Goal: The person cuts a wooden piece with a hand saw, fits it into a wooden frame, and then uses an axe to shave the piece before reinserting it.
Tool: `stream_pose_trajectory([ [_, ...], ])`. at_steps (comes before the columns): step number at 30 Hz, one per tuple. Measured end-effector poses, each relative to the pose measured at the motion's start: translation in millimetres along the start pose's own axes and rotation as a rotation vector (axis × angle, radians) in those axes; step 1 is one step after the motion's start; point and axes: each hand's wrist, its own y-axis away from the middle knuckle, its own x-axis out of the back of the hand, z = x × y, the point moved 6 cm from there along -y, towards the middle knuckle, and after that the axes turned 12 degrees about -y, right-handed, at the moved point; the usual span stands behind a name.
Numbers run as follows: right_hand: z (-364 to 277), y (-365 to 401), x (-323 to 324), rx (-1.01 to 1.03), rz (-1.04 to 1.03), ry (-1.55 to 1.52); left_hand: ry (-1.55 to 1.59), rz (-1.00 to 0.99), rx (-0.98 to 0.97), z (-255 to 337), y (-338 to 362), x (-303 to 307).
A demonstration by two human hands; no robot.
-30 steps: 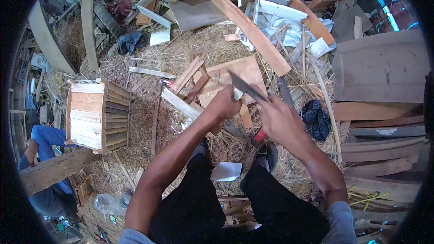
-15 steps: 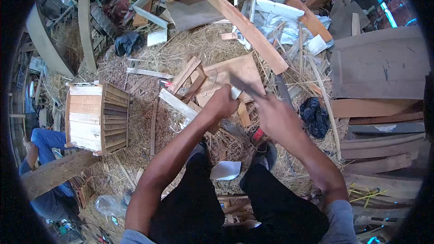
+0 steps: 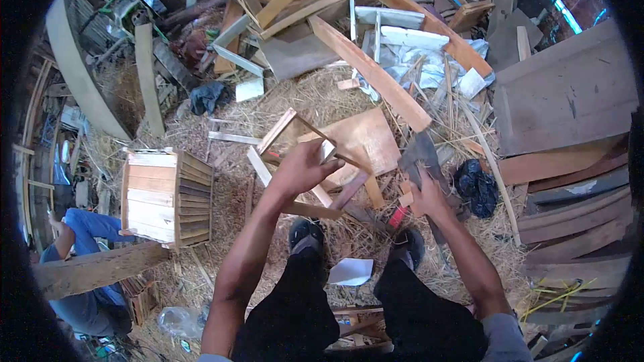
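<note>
Strip [image 3: 328, 151] of pale wood is up in your left hand [image 3: 303, 167], fingers closed round its near end, held above the straw [image 3: 302, 94] in front of your shoes [image 3: 305, 231]. A thin length seems to run on from the grip, up-left to down-right, its lower tip aimed toward the blade [image 3: 417, 154]; it's too thin to be sure it's one piece. Your right hand [image 3: 428, 196] is clamped on the blade's handle, with the broad grey head sticking up and away from you. The blade lies to the right of the strip, near but apart, not touching, and the left hand is much the nearer to the strip. A flat board [image 3: 365, 135] lies on the straw between and behind both hands. A slatted crate [image 3: 168, 194] sits well off to the left, and another person [image 3: 74, 228] in blue crouches beyond it.
</note>
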Motion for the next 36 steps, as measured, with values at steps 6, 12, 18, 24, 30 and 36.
stream_pose_trajectory([
  [6, -46, 9, 38, 0.204, 0.166, -0.034, 0.185, -0.031, -0.224, 44, 54, 63],
  [12, -360, 99, 154, 0.921, 0.192, -0.044, 0.299, 0.087, -0.591, 132, 137, 136],
  [18, -445, 155, 135, 0.659, -0.36, -0.386, 0.277, 0.208, -0.841, 175, 222, 193],
  [24, -487, 219, 156, 0.862, -0.024, -0.162, 0.125, 0.4, -0.973, 188, 279, 209],
  [30, -492, 238, 151, 0.891, -0.036, -0.138, 0.237, 0.373, -0.962, 179, 299, 197],
  [36, -493, 224, 134, 0.49, -0.269, -0.2, 0.38, 0.339, -0.788, 144, 281, 182],
])
